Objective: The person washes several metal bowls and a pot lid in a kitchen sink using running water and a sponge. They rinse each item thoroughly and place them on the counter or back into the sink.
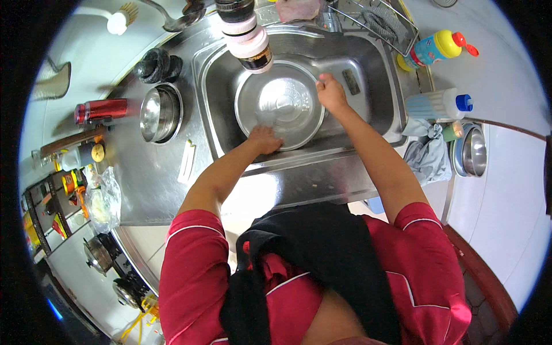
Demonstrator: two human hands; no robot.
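A wide, round metal basin (297, 125) lies in the stainless steel sink (371, 47), with light glaring off its embossed middle. My left hand (264, 139), slightly blurred, rests on the basin's near-left part with its fingers over the metal. At the basin's right rim is my right hand (332, 92), its fingers curled and thumb up; whether it grips the rim is unclear. A small dark rectangular pad (351, 82) lies on the sink floor to the right of that hand. Above the basin's far edge hangs a pink and black tap filter (250, 43).
Left of the sink stand stacked metal bowls (160, 113), a dark stone mortar (155, 67) and a red flask (103, 111). On the right are a yellow-capped bottle (433, 49), a blue-capped bottle (440, 104), a wire rack (388, 26) and a grey cloth (427, 155).
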